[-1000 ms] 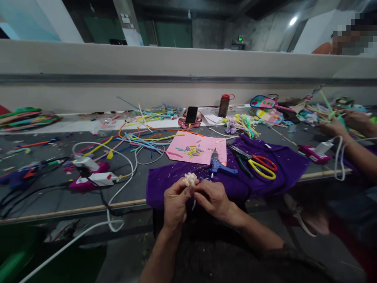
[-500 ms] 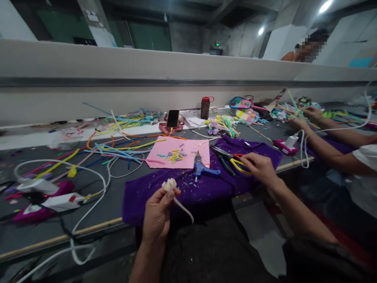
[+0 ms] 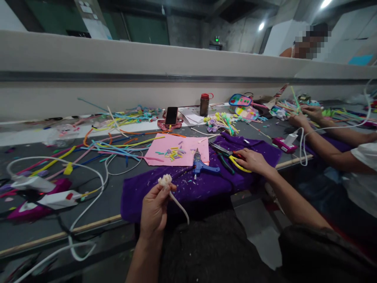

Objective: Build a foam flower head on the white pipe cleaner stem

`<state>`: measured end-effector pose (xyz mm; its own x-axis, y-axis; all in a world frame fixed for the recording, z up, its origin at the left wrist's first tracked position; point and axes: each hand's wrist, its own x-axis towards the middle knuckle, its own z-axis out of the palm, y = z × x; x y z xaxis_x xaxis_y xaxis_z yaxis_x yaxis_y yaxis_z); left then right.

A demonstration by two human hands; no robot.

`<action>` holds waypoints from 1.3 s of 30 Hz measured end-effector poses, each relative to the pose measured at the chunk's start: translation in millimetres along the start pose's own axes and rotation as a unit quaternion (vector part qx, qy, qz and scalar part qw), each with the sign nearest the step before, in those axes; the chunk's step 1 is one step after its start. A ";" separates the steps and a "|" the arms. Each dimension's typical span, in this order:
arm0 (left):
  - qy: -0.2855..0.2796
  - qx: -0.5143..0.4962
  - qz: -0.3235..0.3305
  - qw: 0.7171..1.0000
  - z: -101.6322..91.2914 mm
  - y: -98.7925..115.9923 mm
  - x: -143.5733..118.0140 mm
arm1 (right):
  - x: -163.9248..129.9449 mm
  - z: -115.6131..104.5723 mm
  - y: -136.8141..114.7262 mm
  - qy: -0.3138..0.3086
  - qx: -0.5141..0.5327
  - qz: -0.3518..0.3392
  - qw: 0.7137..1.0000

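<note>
Between the thumb and fingers of my left hand [image 3: 154,206] is a cream pipe-cleaner flower [image 3: 165,181], its curled head upward and its stem hanging down to the right. My right hand [image 3: 251,160] lies over the red and yellow handles of the scissors [image 3: 222,149], with its fingers curled onto them. The scissors rest on a purple cloth [image 3: 138,198], blades pointing left and away. Dark green-handled pliers [image 3: 226,164] lie alongside. A blue glue gun [image 3: 203,167] sits between my hands, partly on a pink sheet [image 3: 154,151] scattered with short coloured pieces.
Loose pipe cleaners [image 3: 118,147] cover the table's left, near power strips [image 3: 55,200] and a looping white cable [image 3: 103,184]. Behind stand a phone [image 3: 171,116], a bottle [image 3: 204,105] and a bundle of pipe-cleaner flowers [image 3: 222,122]. A co-worker's hands [image 3: 304,116] work at right.
My right hand has shifted slightly forward and left over the scissors' handles. My left hand has moved a little left and up with the flower. The scissors stay in place on the cloth.
</note>
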<state>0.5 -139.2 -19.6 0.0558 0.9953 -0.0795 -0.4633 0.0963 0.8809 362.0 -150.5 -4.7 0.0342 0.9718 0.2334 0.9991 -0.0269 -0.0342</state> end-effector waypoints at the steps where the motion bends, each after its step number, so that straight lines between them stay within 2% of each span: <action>1: -0.002 0.000 0.002 1.000 -0.8 -0.9 0.7 | 2.1 0.8 3.5 -0.013 0.018 -0.001 1.000; 5: -0.002 -0.001 0.007 1.000 -1.4 -4.0 3.3 | 4.9 7.9 14.3 -0.011 0.111 0.018 0.994; 9: 0.000 0.008 0.004 1.000 -0.1 -4.4 3.7 | 5.8 21.1 21.9 0.007 0.153 0.043 0.987; 13: 0.011 0.011 -0.003 1.000 0.6 -4.1 2.6 | 8.9 29.3 32.7 0.045 0.161 0.080 0.983; 16: 0.017 0.012 -0.007 1.000 1.1 -4.7 1.8 | 7.8 22.2 32.3 0.059 0.136 0.098 0.984; 18: 0.017 0.013 -0.009 1.000 1.4 -5.3 1.5 | 4.2 11.3 19.3 0.084 0.088 0.094 0.988; 20: 0.012 0.012 -0.005 1.000 1.5 -5.8 1.2 | 0.2 0.0 -6.8 0.153 0.004 0.060 0.986; 21: 0.009 0.012 -0.003 1.000 1.4 -6.0 1.1 | -1.2 -4.1 -24.0 0.177 -0.004 0.031 0.984; 22: 0.006 0.011 -0.001 1.000 1.2 -6.2 0.9 | -1.6 -6.6 -42.9 0.174 0.013 -0.015 0.985; 25: 0.002 0.008 0.000 1.000 -0.4 -6.0 0.3 | 3.0 -3.3 -96.9 0.083 0.047 -0.149 0.984; 27: 0.003 0.003 -0.002 1.000 -2.3 -5.7 -0.1 | 9.1 4.1 -119.6 0.049 0.017 -0.144 0.988; 30: -0.003 -0.001 -0.005 1.000 -4.8 -5.7 -0.5 | 16.2 11.2 -126.2 0.026 0.031 -0.125 0.991; 32: -0.009 -0.003 -0.005 1.000 -5.2 -6.0 -0.5 | 17.8 10.4 -118.5 0.057 0.108 -0.108 0.987; 34: -0.012 0.000 -0.005 1.000 -4.3 -6.2 -0.5 | 17.7 7.1 -108.7 0.103 0.234 -0.063 0.965; 35: -0.012 0.002 -0.005 1.000 -3.5 -6.1 -0.5 | 17.6 5.5 -104.6 0.114 0.317 -0.031 0.941; 36: -0.011 0.004 -0.005 1.000 -2.8 -5.9 -0.6 | 17.7 4.2 -101.3 0.109 0.415 0.006 0.903; 39: -0.005 0.007 -0.003 1.000 -1.4 -5.4 -0.6 | 20.1 4.1 -96.6 0.044 0.663 0.098 0.741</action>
<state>1.7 -140.2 -25.0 0.0679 0.9945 -0.0795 -0.4510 0.1017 0.8867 266.1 -127.4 -0.7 0.2340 0.9592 0.1585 0.0732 0.1451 -0.9867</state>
